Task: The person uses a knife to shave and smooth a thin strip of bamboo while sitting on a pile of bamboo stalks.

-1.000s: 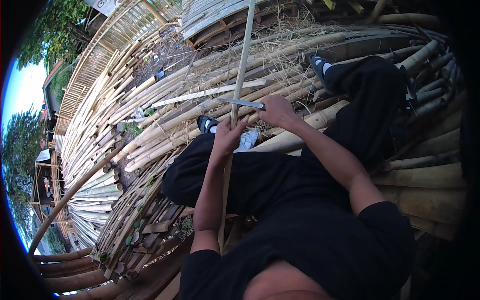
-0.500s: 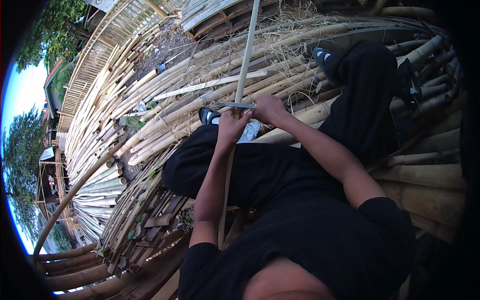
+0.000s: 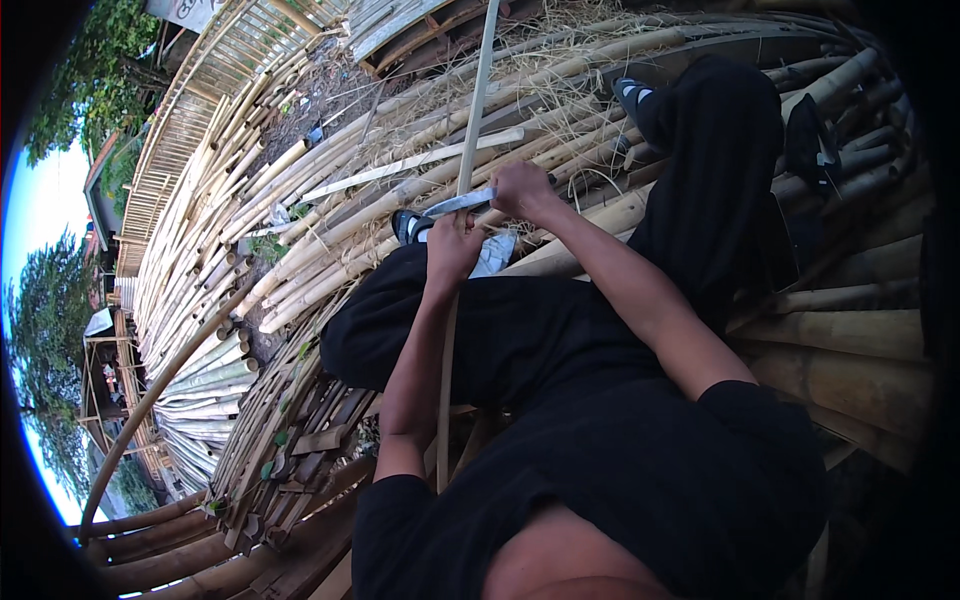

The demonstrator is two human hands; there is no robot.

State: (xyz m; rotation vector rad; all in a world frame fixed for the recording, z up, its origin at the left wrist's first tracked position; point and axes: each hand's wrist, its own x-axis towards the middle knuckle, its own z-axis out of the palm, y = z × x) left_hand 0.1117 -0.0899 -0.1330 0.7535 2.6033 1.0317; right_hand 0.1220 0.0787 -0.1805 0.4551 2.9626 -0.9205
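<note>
A long, narrow bamboo strip [image 3: 473, 130] runs from the top of the view down past my left forearm. My left hand [image 3: 455, 248] is closed around it above my bent left knee. My right hand [image 3: 522, 192] grips the handle of a knife [image 3: 460, 203], whose end shows dark beyond the fist. The blade points left and lies across the strip, just above my left fingers. How deeply its edge touches the strip I cannot tell.
Bamboo poles [image 3: 400, 190] cover the ground ahead, with pale shavings [image 3: 570, 80] scattered over them. A stack of split bamboo slats [image 3: 270, 450] lies to my left. A curved pole [image 3: 160, 390] rises beside it. Thick bamboo poles [image 3: 850, 340] lie at my right.
My right hand has moved up and slightly left with the knife, and the blade now shows its broad face and tilts more. My left hand still holds the strip.
</note>
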